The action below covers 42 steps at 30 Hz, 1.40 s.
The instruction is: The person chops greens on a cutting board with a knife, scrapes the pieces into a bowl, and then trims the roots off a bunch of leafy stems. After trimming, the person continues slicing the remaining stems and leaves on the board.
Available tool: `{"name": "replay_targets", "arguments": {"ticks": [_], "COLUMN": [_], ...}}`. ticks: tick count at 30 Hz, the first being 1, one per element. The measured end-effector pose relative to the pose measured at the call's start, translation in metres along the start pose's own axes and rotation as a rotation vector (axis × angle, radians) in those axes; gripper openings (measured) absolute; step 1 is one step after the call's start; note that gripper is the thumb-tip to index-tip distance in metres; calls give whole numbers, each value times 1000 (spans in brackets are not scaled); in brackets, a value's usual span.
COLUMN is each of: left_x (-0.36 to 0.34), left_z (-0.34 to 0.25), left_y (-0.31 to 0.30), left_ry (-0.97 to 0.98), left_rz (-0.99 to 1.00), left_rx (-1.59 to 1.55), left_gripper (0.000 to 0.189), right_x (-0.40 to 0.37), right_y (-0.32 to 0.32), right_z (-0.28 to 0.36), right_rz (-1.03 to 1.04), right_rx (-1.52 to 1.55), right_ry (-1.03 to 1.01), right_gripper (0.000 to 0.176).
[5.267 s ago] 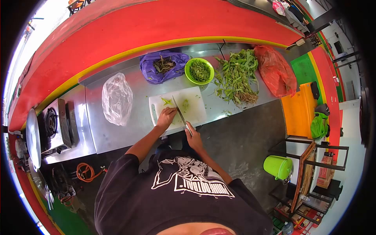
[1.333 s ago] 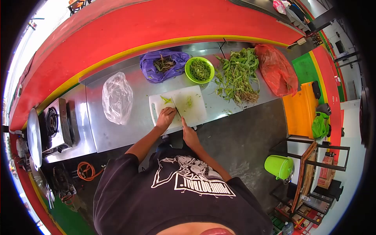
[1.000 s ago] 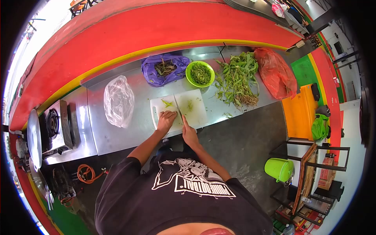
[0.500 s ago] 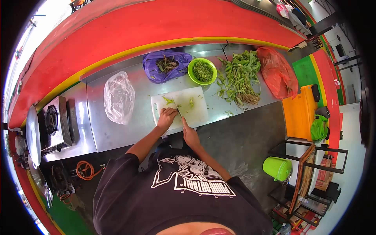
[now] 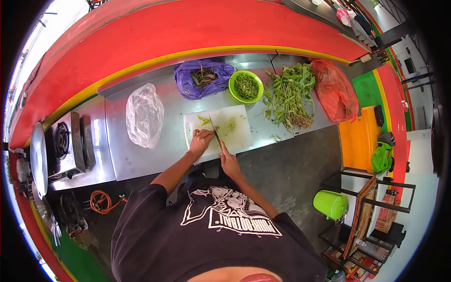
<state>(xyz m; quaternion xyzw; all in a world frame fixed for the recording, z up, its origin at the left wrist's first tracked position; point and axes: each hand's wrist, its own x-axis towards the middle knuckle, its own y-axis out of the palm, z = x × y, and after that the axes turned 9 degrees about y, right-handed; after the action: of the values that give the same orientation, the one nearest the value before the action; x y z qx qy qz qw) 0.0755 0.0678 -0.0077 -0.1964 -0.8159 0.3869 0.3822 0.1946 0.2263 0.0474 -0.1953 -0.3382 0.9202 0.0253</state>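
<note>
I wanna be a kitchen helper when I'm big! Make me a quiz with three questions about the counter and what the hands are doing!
1. Pick one. The right hand holds: A) a spoon, B) a knife, C) a cup.

2. True or false? The green bowl stands between the purple bag and the heap of leafy stems.

3. Fill in the blank. In the picture, the clear plastic bag lies to the ____ of the cutting board.

Key: 1. B, a knife. 2. True. 3. left.

Head-worn wide view, looking forward, down
</note>
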Motion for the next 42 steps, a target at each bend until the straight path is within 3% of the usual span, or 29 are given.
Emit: {"name": "replay_targets", "arguments": {"ticks": [9,13,15,19,24,25,31,36,38,41,42], "left_x": [2,-2,-3,-5,-4,-5,-6,-6,-9,-12,-11], "left_z": [-2,-5,-2,0,0,1,-1,2,1,4,4], "left_y": [-6,-6,-4,-1,-3,-2,-7,-7,-4,1,-1], "left_ry": [19,-21,-39,-34,-31,-26,-6,-22,-37,-19,-17], "left_rz": [47,51,66,-15,-1,2,22,75,46,-30,-26], "left_rx": [4,32,11,-11,-17,-13,-6,13,-8,-21,-29], "left_gripper": [23,25,25,24,19,19,23,28,26,23,23], "right_x": [31,37,28,12,5,6,32,27,16,9,7], "right_y": [13,11,5,2,8,12,17,13,5,13,10], "right_z": [-2,5,2,-2,-7,-6,2,8,11,-1,0], "right_rz": [-40,-134,-29,-57,30,-93,-27,-93,39,-48,28], "right_rx": [-169,-18,-25,33,-4,-45,-175,-12,17,8,24], "right_ry": [-55,-160,-34,-101,12,-137,-36,-134,3,-79,4], "right_gripper": [63,64,64,61,60,60,61,62,62,62,61]}}
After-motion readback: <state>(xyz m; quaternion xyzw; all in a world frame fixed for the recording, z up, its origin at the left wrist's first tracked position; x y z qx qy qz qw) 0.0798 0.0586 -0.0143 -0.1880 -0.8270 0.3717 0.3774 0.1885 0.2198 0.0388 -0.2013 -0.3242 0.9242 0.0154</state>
